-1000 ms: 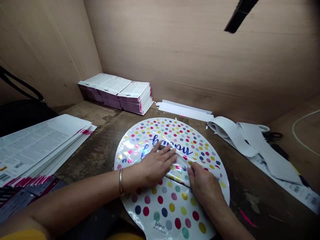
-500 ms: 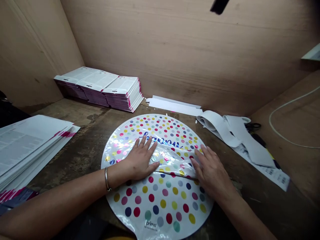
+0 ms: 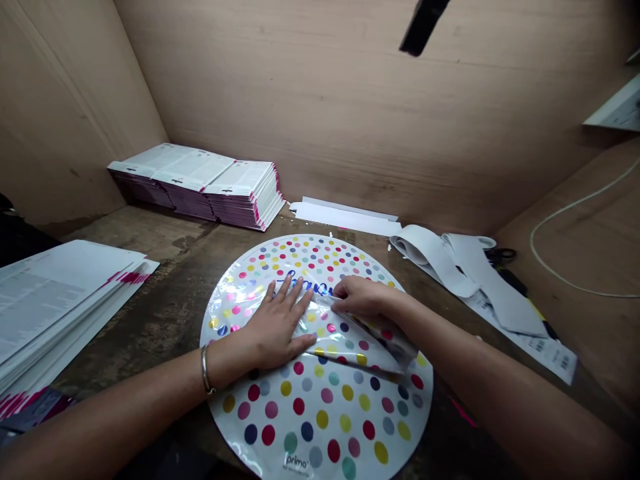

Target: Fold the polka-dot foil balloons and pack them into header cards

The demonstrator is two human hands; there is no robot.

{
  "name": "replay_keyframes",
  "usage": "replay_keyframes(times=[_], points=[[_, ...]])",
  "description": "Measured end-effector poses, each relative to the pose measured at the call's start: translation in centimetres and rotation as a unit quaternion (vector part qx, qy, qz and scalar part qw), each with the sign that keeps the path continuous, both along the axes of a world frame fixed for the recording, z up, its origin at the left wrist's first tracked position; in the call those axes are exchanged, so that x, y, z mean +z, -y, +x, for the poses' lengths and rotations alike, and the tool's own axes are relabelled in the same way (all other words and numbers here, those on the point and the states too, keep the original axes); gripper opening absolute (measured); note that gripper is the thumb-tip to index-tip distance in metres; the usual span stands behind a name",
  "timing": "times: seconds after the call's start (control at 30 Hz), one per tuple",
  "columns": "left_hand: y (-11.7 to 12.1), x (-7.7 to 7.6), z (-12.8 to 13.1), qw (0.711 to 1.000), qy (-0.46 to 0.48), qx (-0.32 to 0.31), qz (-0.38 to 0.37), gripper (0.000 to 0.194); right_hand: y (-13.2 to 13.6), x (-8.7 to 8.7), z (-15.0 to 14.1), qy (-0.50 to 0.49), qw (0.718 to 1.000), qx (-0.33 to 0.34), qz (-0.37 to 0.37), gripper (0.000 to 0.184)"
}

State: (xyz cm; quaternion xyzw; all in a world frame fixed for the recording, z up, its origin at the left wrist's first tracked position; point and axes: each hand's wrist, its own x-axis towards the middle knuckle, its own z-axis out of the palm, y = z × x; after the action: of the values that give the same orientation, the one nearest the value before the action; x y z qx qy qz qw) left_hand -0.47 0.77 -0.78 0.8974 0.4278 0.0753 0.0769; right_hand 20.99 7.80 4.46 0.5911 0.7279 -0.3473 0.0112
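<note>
A round white foil balloon (image 3: 320,407) with coloured dots, blue lettering and a small "prima" mark lies flat on the table. A folded layer of foil crosses its middle. My left hand (image 3: 277,327) presses on the foil with spread fingers, a bangle at the wrist. My right hand (image 3: 363,297) is closed, pinching the edge of the folded layer beside the lettering and raising its right part into a loose crease. Part of the lettering is covered by my hands.
Stacked printed cards (image 3: 200,183) stand against the back wall. More printed sheets (image 3: 65,293) are at the left. White paper strips (image 3: 350,213) lie behind the balloon. A curled label strip (image 3: 460,267) lies at the right, with black-handled scissors (image 3: 501,255) beside it.
My right hand has gone from lying flat at the balloon's right side to pinching the fold nearer the middle, lifting and creasing the foil. My left hand has stayed flat.
</note>
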Motion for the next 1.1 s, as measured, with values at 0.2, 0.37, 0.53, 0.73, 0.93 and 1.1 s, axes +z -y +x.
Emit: replay_keyframes(times=[0.2,0.37,0.53,0.73,0.93,1.1], points=[[1.7,0.9,-0.4,0.978,0.129,-0.116,0.113,0.042,5.0,-1.0,-0.6,-0.051,0.994,-0.100,0.010,0.033],[2.3,-0.5,-1.7,0.978,0.170,-0.123,0.000,0.023,10.1,-1.2,0.6,-0.002,0.985,-0.069,0.158,0.042],[2.8,-1.0,-2.7,0.967,0.199,-0.151,-0.057,0.031,14.0,-2.0,0.8,-0.008,0.962,0.185,0.203,0.065],[3.8,0.0,-3.8,0.978,0.160,-0.122,-0.044,0.025,15.4,-4.3,-0.4,-0.026,0.962,0.097,0.255,0.050],[4.3,0.4,-3.4,0.979,0.188,0.004,-0.074,0.020,14.3,-3.6,-0.8,-0.099,0.972,-0.004,0.215,0.025],[3.8,0.4,-1.7,0.974,0.164,0.147,-0.056,0.015,13.0,-3.1,-1.7,-0.090,0.970,-0.144,0.173,0.022]])
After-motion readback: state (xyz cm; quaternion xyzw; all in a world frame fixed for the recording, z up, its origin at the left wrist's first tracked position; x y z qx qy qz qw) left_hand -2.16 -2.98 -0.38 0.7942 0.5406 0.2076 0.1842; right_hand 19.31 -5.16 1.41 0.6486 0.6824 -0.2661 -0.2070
